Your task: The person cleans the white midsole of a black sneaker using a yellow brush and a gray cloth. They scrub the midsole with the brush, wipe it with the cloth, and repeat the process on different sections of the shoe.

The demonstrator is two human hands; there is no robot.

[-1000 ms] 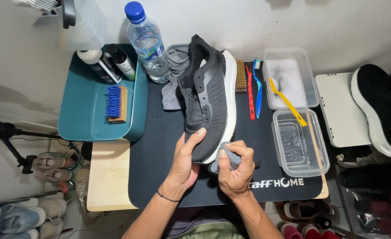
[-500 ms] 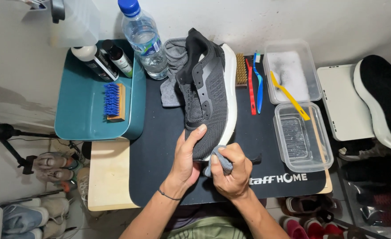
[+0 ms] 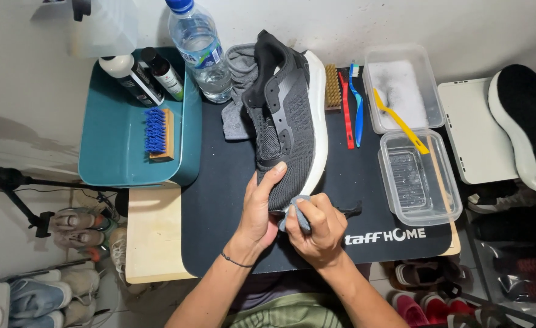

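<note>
Head view, nearest first: the toe of a grey knit shoe [image 3: 289, 124] is gripped from the left by the left hand [image 3: 259, 212], while a small grey cloth [image 3: 293, 212] is pinched in the closed right hand [image 3: 319, 234] against the toe's white sole edge. The shoe, lying on the black mat [image 3: 219, 212], is judged light, its upper soft and yielding, so the stiffer sole rim is the better hold. Farther back, a water bottle [image 3: 201, 51] stands upright.

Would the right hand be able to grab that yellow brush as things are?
Probably yes, once it lets go: the right hand is wrapped around a grey cloth now. The yellow brush lies uncovered across two plastic tubs, nothing between.
</note>
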